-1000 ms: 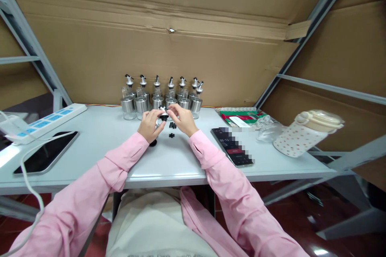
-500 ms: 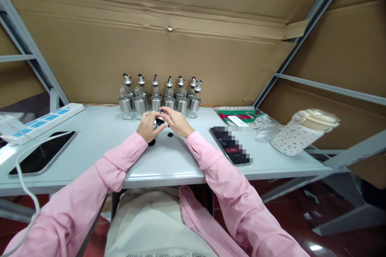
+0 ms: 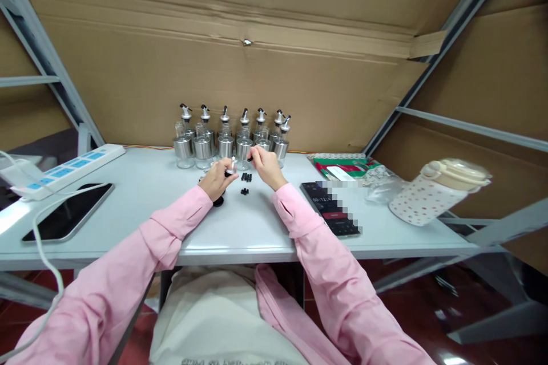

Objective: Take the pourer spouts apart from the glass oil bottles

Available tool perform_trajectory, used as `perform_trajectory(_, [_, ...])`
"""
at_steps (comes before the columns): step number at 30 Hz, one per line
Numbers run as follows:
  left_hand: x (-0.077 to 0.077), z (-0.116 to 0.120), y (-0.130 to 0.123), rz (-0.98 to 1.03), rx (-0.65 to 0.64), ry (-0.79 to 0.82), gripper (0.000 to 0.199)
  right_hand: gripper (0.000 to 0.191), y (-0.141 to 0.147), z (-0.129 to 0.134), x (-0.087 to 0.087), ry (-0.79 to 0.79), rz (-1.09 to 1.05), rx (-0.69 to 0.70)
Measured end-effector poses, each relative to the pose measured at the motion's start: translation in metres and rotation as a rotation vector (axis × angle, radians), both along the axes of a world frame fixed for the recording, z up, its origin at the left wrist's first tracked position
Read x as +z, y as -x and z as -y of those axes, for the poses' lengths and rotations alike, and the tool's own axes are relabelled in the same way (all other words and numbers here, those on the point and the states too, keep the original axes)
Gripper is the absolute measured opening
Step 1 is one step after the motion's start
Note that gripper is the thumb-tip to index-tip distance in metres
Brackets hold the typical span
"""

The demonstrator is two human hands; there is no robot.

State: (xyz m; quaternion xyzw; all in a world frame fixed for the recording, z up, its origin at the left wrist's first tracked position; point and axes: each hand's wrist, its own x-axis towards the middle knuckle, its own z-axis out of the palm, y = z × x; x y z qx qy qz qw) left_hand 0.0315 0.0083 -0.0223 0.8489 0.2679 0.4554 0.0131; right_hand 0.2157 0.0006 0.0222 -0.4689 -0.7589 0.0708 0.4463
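Observation:
My left hand (image 3: 216,181) is closed around a silver pourer top (image 3: 232,170), whose upper end shows between thumb and fingers. To its right, my right hand (image 3: 269,166) pinches a small black piece (image 3: 250,158), too small to make out fully. The two hands are apart. On the table between them lie several small black parts (image 3: 246,177), with a black clustered piece (image 3: 244,191) closer to me. A black round part (image 3: 218,201) shows beneath my left hand, partly covered. Behind the hands stand glass bottles with steel sleeves (image 3: 202,148), the back ones topped with silver-and-black pourers (image 3: 244,117).
A white power strip (image 3: 85,164) and a dark tablet (image 3: 71,214) with a white cable lie at left. On the right are a phone (image 3: 329,208), a green and red packet (image 3: 334,165), clear plastic (image 3: 383,189) and a dotted white bottle (image 3: 428,197). Cardboard (image 3: 214,68) rises behind.
My hands were together around the pourer top; now the right hand has drawn away to the right with a small black piece. More black parts show on the table between them.

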Motion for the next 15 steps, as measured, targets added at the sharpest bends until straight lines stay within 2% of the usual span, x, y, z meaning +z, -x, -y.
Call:
perform_trajectory(3, [0.003,0.001,0.005,0.012,0.093,0.031,0.017,0.03,-0.014,-0.011,-0.004,0.179,0.241,-0.043])
perform_trajectory(5, [0.004,0.004,0.006,-0.026,0.104,0.045,0.019,0.031,-0.022,-0.019,-0.011,0.356,0.422,-0.046])
perform_trajectory(7, [0.004,0.006,0.006,-0.07,0.09,0.05,0.019,0.027,-0.027,-0.025,-0.019,0.45,0.498,-0.035])
perform_trajectory(11, [0.003,0.008,0.004,-0.1,0.08,0.039,0.02,0.012,-0.031,-0.03,-0.031,0.485,0.528,-0.046])
perform_trajectory(15, [0.001,0.007,0.003,-0.095,0.077,0.042,0.021,0.022,-0.03,-0.03,-0.034,0.459,0.525,-0.074])
